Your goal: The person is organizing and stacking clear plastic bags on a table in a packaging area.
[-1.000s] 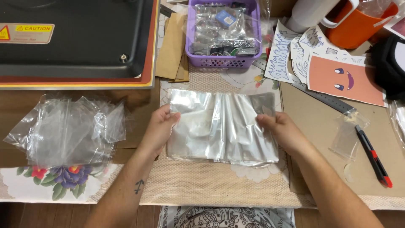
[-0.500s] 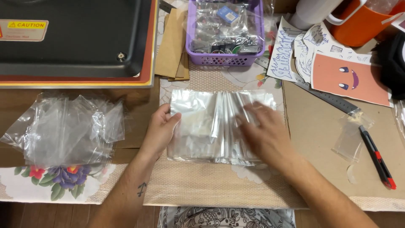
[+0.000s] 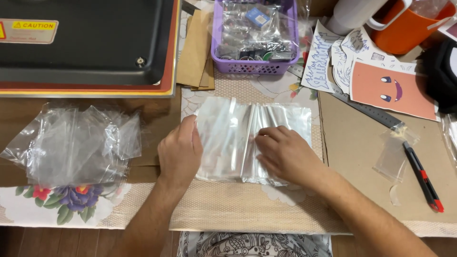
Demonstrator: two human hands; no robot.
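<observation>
Left hand (image 3: 180, 151) flat, fingers open, pinning the left edge of the stack of clear bags (image 3: 247, 138); right hand (image 3: 284, 154) spread open on its middle, grasping nothing; stack lying on the desk (image 3: 266, 216) under both palms; best pressed evenly, smoothing outward; loose bag pile (image 3: 76, 145) well left of the grip.

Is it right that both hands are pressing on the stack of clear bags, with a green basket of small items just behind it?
Not quite: the head view shows both hands, left hand and right hand, on the stack of clear bags, but the basket behind it is purple, not green.
</observation>
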